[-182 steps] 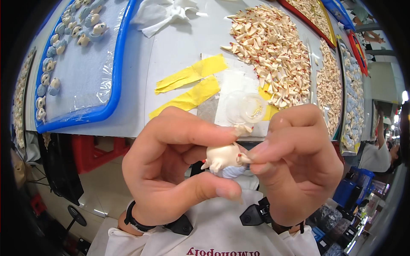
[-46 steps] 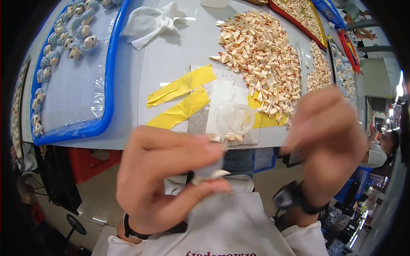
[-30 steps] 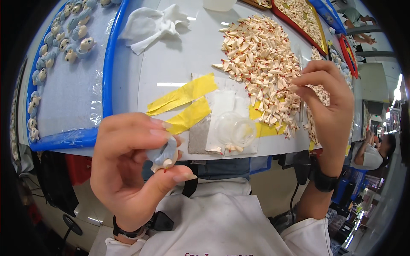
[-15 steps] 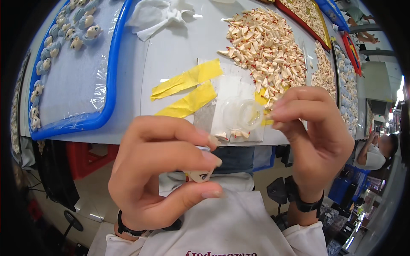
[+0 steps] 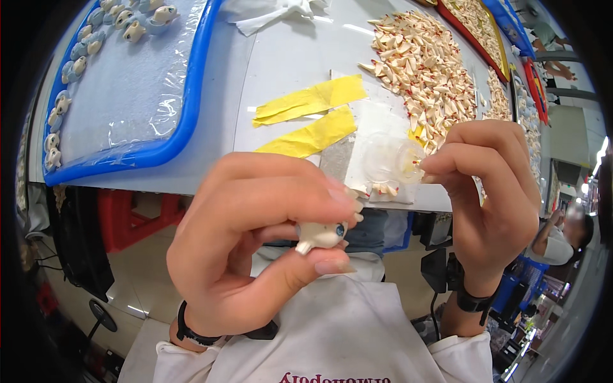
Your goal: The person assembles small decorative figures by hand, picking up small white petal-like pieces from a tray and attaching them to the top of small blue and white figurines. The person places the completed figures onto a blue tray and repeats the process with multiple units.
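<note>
Between the thumb and fingers of my left hand (image 5: 255, 236) is a small cream doll head (image 5: 322, 233) with a painted blue eye. Part of the head is hidden behind my fingertips. My right hand (image 5: 488, 179) is closed in a pinch beside a clear plastic cup (image 5: 383, 159), with a tiny red-tipped piece (image 5: 416, 162) showing at its fingertips. The cup stands near the table's front edge, on a white sheet, and a few cream pieces (image 5: 385, 189) lie in front of it.
Beyond my right hand lies a big pile of cream, red-tipped pieces (image 5: 424, 70). A blue-rimmed tray (image 5: 193, 96) with several doll heads stands at left. Two yellow tape strips (image 5: 310, 101) and a white cloth (image 5: 271, 14) lie on the table. A red stool (image 5: 124, 220) is below.
The doll head has turned in my left hand, so its eye now faces right. Both hands have shifted a little to the right in the view, as have the table things.
</note>
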{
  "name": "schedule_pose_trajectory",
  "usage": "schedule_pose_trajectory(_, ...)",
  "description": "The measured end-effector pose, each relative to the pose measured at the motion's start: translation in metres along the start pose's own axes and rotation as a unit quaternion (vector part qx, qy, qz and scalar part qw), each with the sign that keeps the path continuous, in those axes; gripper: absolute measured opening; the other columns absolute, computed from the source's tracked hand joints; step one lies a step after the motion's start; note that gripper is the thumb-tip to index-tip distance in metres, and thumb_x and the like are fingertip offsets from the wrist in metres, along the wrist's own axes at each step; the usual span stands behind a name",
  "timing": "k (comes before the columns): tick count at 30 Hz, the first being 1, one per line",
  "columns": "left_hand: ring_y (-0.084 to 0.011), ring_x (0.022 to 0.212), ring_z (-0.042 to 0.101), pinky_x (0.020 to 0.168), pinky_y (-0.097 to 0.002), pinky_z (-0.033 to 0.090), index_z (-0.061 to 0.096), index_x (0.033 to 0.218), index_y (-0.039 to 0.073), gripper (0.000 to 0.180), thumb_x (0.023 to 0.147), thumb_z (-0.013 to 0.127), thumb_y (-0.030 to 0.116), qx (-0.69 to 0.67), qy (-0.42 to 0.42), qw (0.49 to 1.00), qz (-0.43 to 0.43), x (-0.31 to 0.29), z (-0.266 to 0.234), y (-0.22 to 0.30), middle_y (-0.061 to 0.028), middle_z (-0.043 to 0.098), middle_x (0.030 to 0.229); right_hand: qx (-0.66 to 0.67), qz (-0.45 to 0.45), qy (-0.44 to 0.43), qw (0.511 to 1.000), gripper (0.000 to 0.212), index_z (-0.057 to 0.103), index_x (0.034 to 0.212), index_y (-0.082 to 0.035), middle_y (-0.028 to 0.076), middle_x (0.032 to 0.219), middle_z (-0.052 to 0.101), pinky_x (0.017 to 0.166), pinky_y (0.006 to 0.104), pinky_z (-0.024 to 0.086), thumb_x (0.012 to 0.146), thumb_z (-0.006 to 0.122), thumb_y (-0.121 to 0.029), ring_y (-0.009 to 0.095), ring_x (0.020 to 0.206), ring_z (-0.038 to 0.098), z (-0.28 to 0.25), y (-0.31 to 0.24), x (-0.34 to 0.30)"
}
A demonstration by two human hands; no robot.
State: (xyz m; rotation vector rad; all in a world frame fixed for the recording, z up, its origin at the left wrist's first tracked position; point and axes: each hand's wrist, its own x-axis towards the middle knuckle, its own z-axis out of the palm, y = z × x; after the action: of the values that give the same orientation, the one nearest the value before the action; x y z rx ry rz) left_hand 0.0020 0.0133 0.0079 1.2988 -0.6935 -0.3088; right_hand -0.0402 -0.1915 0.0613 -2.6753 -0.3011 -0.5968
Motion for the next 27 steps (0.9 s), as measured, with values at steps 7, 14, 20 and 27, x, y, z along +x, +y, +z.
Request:
schedule_pose_trajectory(7,-0.0243,0.079,0.061,0.066,-0.0281,0.052,0.049,0.101,-0.001,0.044,0.071,0.074,0.020,-0.094,0.073,0.993,-0.024,0.002,0.013,-0.007,-0.0152,0.053,0.095,0.007,0.034,-0.011,0.999,0.017,0.058,0.073,0.000,0.009,0.077,0.055,0.064,0.0257,0.038,0.061,0.061,0.011,0.019,0.073,0.052,-0.002,-0.004,0.002)
schedule_pose_trajectory(14,-0.0198,0.081,0.060,0.072,-0.0288,0.049,0.050,0.095,0.001,0.049,0.068,0.077,0.032,-0.183,0.112,0.969,-0.127,0.007,0.028,0.004,-0.0121,0.055,0.090,0.263,0.091,0.081,0.957,0.010,0.055,0.081,0.002,0.011,0.082,0.050,0.064,0.0208,0.037,0.074,0.062,0.003,0.013,0.071,0.047,0.008,-0.017,-0.017)
schedule_pose_trajectory(20,-0.0138,0.075,0.056,0.068,-0.0250,0.047,0.051,0.094,0.001,0.056,0.062,0.080,0.037,-0.117,0.084,0.989,-0.030,-0.004,0.025,-0.013,-0.0088,0.056,0.085,0.293,0.104,0.034,0.950,0.016,0.059,0.079,-0.004,0.009,0.077,0.050,0.058,0.0197,0.040,0.068,0.068,0.003,0.012,0.064,0.049,0.011,-0.034,-0.021)
schedule_pose_trajectory(27,-0.0125,0.074,0.055,0.067,-0.0234,0.046,0.052,0.094,0.000,0.058,0.058,0.081,0.036,-0.070,0.093,0.992,-0.047,-0.008,0.029,-0.005,-0.0063,0.052,0.082,0.211,0.089,0.028,0.973,0.018,0.063,0.075,-0.008,0.008,0.077,0.054,0.061,0.0258,0.041,0.064,0.068,0.004,0.013,0.063,0.051,0.007,-0.034,-0.025)
